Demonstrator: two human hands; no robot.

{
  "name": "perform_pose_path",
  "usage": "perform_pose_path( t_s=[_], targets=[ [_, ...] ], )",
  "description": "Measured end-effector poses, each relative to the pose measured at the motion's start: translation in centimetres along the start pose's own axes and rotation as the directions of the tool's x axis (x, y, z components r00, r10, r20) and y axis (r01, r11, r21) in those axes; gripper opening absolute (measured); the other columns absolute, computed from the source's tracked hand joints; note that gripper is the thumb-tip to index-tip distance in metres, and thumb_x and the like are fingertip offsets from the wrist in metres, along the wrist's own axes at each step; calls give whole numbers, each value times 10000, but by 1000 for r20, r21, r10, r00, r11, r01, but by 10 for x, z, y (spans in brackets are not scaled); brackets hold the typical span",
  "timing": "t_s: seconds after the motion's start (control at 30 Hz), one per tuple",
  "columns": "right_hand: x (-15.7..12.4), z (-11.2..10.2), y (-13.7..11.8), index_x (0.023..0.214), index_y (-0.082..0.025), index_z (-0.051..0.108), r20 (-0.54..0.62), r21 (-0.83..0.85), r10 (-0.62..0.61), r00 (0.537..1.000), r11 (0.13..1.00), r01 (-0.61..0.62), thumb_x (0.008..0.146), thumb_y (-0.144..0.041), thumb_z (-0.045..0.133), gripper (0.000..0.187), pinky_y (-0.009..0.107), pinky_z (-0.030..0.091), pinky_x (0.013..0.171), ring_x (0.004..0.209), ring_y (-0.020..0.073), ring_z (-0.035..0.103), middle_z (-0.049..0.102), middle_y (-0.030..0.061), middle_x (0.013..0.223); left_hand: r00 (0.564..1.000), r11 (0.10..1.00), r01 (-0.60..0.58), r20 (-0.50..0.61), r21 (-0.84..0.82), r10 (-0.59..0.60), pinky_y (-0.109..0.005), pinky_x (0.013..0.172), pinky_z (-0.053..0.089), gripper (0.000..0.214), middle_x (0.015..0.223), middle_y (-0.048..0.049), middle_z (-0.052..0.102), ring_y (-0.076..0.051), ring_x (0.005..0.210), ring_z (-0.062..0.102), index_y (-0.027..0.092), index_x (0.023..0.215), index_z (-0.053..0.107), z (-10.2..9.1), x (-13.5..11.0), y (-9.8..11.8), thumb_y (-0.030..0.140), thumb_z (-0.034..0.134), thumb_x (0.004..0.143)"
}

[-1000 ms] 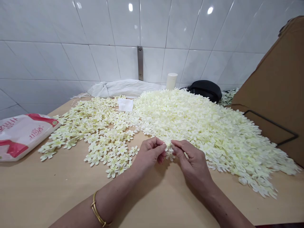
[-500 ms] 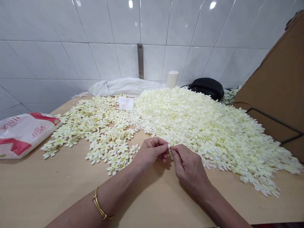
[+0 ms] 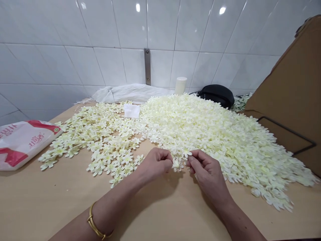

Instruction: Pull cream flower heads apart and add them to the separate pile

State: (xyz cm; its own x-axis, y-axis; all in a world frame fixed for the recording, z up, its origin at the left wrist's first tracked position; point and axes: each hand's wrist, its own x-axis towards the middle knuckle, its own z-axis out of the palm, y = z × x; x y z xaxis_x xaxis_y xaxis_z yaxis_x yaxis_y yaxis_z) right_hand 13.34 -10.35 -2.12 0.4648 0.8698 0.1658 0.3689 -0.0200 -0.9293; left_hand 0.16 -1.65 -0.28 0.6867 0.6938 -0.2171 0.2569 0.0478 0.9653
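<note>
My left hand (image 3: 154, 164) and my right hand (image 3: 207, 171) meet just above the wooden table (image 3: 62, 204), at the near edge of a big heap of cream fabric flowers (image 3: 213, 134). Both hands are closed in a pinch. The right fingers hold one small cream flower (image 3: 187, 153). Just left of it the left fingertips pinch another flower (image 3: 176, 164). A gold bangle (image 3: 95, 226) circles my left wrist. To the left lies a thinner, flat spread of single flowers (image 3: 100, 137).
A white and red plastic bag (image 3: 22, 142) lies at the left edge. At the tiled wall sit a white sack (image 3: 130, 93), a white cylinder (image 3: 181, 85) and a black pouch (image 3: 217, 94). A brown cardboard box (image 3: 293, 93) stands on the right. A small white paper (image 3: 132, 110) rests among the flowers.
The two hands, pinched together on one clump before, have drawn slightly apart. Each now holds a separate flower, the right one lifted a little toward the heap.
</note>
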Motion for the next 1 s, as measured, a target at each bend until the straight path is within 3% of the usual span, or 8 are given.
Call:
perform_pose_path(
  t_s=[0.17,0.23,0.3,0.47,0.53,0.63,0.73,1.0],
  targets=[
    [1,-3,1,658,-184,496,-2,50,0,1000,999,1,797,-325,483,199,202,256,390,448,80,331,409,-37,521,986,949,-55,166,310,3,-199,375,178,105,427,40,415,-62,391,311,154,504,536,-13,-5,0,110,471,573],
    [1,-4,0,665,-182,498,11,73,-6,1000,997,6,798,-321,478,193,203,266,396,460,83,342,422,-32,533,973,931,-49,229,362,-37,-200,374,185,57,443,36,432,-69,402,338,154,528,559,-17,-5,1,145,542,581],
    [1,-5,-2,655,-178,496,56,100,-4,998,995,-1,794,-311,478,193,202,274,403,464,81,344,429,-30,536,962,949,-52,269,311,-36,-194,390,231,75,476,28,471,-76,431,379,151,570,585,-19,-5,3,208,631,576],
    [0,-6,-8,620,-173,500,255,153,9,967,987,-50,774,-281,490,187,200,276,417,472,75,347,435,-34,541,989,983,-143,16,-117,146,-187,457,346,252,656,-1,566,-74,504,462,158,829,613,-11,-1,4,277,673,615],
    [-1,-6,-8,619,-174,510,299,155,19,954,986,-68,768,-274,495,180,199,274,414,467,74,350,439,-37,534,989,966,-141,13,-218,147,-200,475,380,204,617,8,553,-73,491,468,147,776,604,-6,1,2,240,671,608],
    [0,-4,-8,612,-177,495,296,174,38,954,980,-93,783,-332,500,230,202,300,410,453,75,385,452,-36,530,989,958,-147,-38,-244,142,-203,457,376,105,504,38,488,-64,440,439,144,620,552,2,1,-1,201,641,616],
    [0,-1,-9,700,-180,528,244,208,35,969,974,-87,776,-450,513,281,214,350,419,458,90,450,485,-27,564,981,962,-170,-131,-216,144,-195,421,352,100,481,47,478,-59,412,422,151,590,531,8,0,-2,181,622,621],
    [-1,4,5,621,-175,543,259,163,51,965,982,-96,794,-457,509,332,216,314,404,449,95,413,469,-20,512,991,935,-120,-98,-334,92,-192,407,340,125,429,42,496,-68,377,438,168,564,475,20,-6,0,147,591,604]
  ],
)
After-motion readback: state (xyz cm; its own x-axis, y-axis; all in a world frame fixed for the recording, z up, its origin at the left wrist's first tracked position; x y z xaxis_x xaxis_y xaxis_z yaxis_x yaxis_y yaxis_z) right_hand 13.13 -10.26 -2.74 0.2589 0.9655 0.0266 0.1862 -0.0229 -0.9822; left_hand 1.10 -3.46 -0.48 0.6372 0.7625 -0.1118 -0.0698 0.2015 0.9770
